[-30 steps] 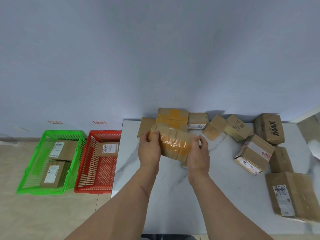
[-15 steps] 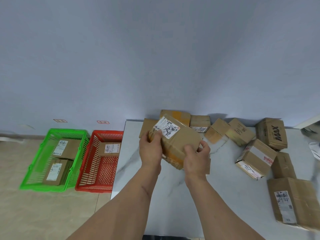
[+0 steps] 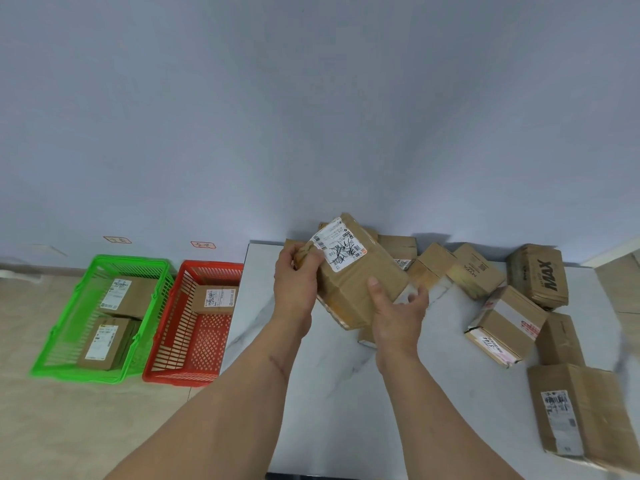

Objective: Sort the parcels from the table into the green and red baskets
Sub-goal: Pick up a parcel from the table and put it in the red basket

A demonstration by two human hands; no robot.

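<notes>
I hold a brown cardboard parcel above the white table, tilted, its white shipping label facing me. My left hand grips its left end. My right hand holds its lower right edge, thumb on the front face. On the floor to the left stand the green basket with two parcels and the red basket with one parcel.
Several more parcels lie on the table: a row along the wall behind my hands, a box marked MAX, a taped box and a large box at the right front. Two small signs hang on the wall above the baskets.
The parcel has been turned over in my hands from its taped side to its label side and raised a little. My right hand has shifted to the lower edge.
</notes>
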